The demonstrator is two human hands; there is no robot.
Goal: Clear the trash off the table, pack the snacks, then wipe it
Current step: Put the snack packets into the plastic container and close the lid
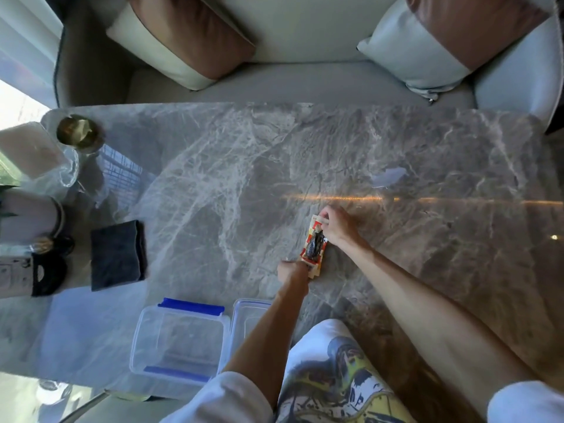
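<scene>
A long snack packet (315, 244), red and cream with a dark window, lies near the middle of the grey marble table (232, 166). My right hand (337, 225) pinches its far end. My left hand (291, 270) grips its near end. A clear plastic food box with blue clips (180, 340) stands open at the near edge, with its clear lid (248, 315) beside it, partly under my left forearm. A dark folded cloth (117, 254) lies at the left. A small scrap of clear wrapper (387, 175) rests farther out on the table.
At the table's left end stand a brass cup (77, 131), a clear glass vessel (36, 154), a pale pot (30, 213) and a black-and-white item (30, 274). A grey sofa with two brown and white cushions (189, 38) runs along the far side.
</scene>
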